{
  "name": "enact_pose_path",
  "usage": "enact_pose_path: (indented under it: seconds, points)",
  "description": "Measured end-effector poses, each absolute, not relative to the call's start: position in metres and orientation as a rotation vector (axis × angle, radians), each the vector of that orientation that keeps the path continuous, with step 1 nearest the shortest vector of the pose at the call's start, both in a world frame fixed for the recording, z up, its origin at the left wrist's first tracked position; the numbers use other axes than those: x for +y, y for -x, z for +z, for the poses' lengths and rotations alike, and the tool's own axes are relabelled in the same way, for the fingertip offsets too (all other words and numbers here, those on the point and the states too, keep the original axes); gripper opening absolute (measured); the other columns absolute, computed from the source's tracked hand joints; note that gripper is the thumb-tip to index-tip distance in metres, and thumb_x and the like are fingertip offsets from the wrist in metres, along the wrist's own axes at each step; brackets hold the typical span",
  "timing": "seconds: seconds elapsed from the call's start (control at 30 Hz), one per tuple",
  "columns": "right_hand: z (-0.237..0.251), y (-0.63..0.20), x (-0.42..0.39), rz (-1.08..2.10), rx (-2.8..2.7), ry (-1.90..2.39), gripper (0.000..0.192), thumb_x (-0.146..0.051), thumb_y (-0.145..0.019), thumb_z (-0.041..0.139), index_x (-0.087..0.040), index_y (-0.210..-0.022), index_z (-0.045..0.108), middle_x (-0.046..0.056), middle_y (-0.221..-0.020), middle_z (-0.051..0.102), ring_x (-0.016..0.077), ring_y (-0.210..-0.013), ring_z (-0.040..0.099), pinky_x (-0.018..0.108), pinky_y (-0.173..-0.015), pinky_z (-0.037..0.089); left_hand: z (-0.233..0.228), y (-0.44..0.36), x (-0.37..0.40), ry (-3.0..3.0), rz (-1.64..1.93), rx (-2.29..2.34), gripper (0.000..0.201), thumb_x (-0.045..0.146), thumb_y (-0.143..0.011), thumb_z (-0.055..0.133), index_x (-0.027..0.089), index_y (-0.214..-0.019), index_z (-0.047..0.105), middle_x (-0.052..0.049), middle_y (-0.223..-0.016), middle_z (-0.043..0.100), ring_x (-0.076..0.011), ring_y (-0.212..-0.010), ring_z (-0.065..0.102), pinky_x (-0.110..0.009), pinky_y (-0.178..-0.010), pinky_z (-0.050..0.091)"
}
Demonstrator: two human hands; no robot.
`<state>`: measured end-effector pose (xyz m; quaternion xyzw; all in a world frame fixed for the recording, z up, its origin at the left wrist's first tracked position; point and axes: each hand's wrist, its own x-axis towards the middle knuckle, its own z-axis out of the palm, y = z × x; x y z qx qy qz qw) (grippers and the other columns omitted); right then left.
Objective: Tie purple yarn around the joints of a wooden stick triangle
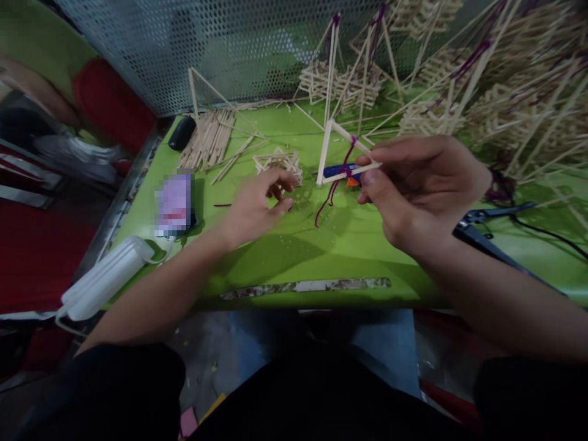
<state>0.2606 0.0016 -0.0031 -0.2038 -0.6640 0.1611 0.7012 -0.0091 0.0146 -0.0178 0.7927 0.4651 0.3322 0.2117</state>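
Observation:
Between the thumb and fingers of my right hand (413,190) is one corner of a small triangle of wooden sticks (325,150). Dark red yarn (331,193) is tied on two of its sides, and its loose ends hang down. My left hand (257,205) hovers over the table with fingers curled and apart, and nothing shows in it. Just beyond it lies a small star-like frame of sticks (278,160), partly covered by the fingers. Behind the triangle rests a blue tool with an orange part (342,171), partly hidden; its kind is unclear.
Loose wooden sticks (209,138) lie at the back left beside a black object (182,133). A phone (173,205) and white power strip (108,278) sit at left. Several stick-built pieces with yarn (358,86) crowd the back right. Dark pliers-like handles (496,214) lie at right.

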Motion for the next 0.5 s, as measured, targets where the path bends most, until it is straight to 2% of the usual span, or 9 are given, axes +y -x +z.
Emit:
enact_pose_path:
  seconds: [0.13, 0.27, 0.5]
  points:
    - [-0.001, -0.261, 0.0, 0.37, -1.48, 0.481, 0.026, -0.015, -0.095, 0.088, -0.026, -0.118, 0.087, 0.002, -0.099, 0.087, 0.0123, -0.063, 0.075, 0.027, -0.048, 0.059, -0.013, 0.008, 0.013, -2.338, 0.345, 1.604, 0.015, 0.033, -0.097, 0.073, 0.022, -0.104, 0.081, -0.007, -0.103, 0.082, -0.0224, -0.084, 0.071, -0.036, -0.075, 0.055]
    - [0.0, -0.26, -0.003, 0.404, -1.457, 0.471, 0.027, -0.009, -0.092, 0.086, -0.022, -0.115, 0.088, 0.003, -0.1, 0.087, 0.0133, -0.064, 0.076, 0.029, -0.048, 0.059, -0.005, 0.012, 0.009, -2.403, 0.026, 1.716, 0.015, 0.037, -0.097, 0.07, 0.023, -0.097, 0.077, -0.008, -0.095, 0.081, -0.0265, -0.078, 0.069, -0.039, -0.07, 0.05]
    - [-0.001, -0.261, -0.002, 0.43, -1.479, 0.476, 0.028, -0.009, -0.093, 0.085, -0.023, -0.117, 0.087, 0.004, -0.101, 0.087, 0.0135, -0.064, 0.075, 0.03, -0.049, 0.058, 0.001, 0.015, 0.01, -2.536, -0.214, 1.584, 0.017, 0.026, -0.105, 0.057, 0.02, -0.099, 0.073, -0.013, -0.111, 0.075, -0.0333, -0.105, 0.072, -0.047, -0.093, 0.056]
